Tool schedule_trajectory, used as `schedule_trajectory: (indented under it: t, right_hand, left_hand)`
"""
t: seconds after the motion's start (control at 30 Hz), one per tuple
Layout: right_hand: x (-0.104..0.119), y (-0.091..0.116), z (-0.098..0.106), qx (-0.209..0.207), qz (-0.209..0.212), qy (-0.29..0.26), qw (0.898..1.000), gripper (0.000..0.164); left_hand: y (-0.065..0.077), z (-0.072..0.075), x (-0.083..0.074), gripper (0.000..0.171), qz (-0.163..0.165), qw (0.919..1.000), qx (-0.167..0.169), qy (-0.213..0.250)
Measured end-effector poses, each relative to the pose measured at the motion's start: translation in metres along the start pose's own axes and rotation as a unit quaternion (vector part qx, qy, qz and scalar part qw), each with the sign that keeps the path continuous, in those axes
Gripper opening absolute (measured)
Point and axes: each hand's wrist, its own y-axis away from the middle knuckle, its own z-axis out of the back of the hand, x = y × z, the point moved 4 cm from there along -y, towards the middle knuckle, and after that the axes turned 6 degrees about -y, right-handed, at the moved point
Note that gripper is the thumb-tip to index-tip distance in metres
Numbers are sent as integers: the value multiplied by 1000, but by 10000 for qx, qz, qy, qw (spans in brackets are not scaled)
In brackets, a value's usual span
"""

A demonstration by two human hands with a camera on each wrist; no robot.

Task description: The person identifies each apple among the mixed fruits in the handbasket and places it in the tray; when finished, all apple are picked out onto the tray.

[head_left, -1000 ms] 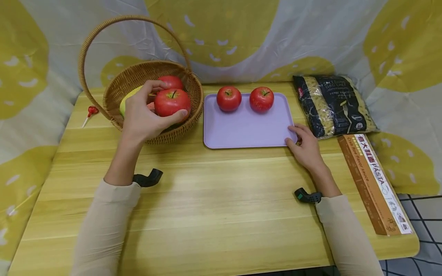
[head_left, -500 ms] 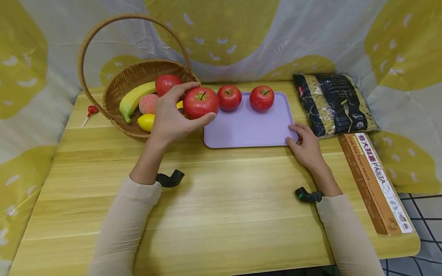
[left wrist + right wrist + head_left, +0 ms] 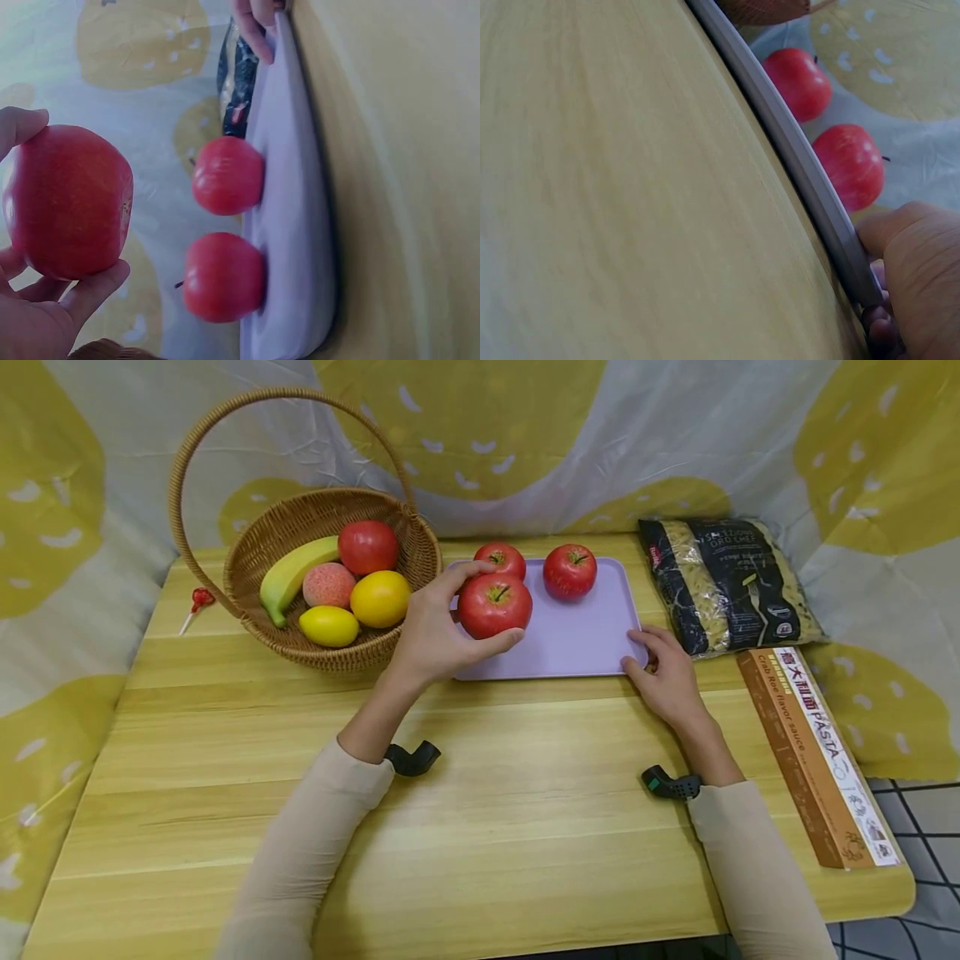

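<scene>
My left hand (image 3: 442, 631) holds a red apple (image 3: 495, 607) between thumb and fingers, above the left part of a lilac tray (image 3: 570, 647). In the left wrist view that held apple (image 3: 71, 202) hangs clear of the tray. Two more red apples stand on the tray along its far side, the left one (image 3: 501, 560) partly hidden behind the held one, the right one (image 3: 569, 572) in full view. At the tray's right end, my right hand (image 3: 666, 681) grips the rim with thumb and fingers; the right wrist view shows this hand (image 3: 922, 270) at the tray's corner.
Left of the tray stands a handled wicker basket (image 3: 300, 652) with a banana (image 3: 296, 572), a peach (image 3: 328, 585), two lemons (image 3: 381, 599) and a red apple (image 3: 368, 547). A lollipop (image 3: 199, 601) lies beside it. Pasta bag (image 3: 731, 585) and pasta box (image 3: 817, 760) lie at right.
My left hand has carried the apple out of the basket, rightward to above the tray, uncovering the fruit in the basket. My right hand has stayed at the tray's rim.
</scene>
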Motion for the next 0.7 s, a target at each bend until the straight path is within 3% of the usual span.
schedule_trajectory:
  t: [0.37,0.7]
  right_hand:
    - [1,0,0,6,-15,-22,10000,45]
    - [4,1,1,17,-30,-114,9999,45]
  left_hand:
    - [-3,-29,26,78,799,9944,425,-544]
    - [-6,-48,47,79,935,9917,555,-691]
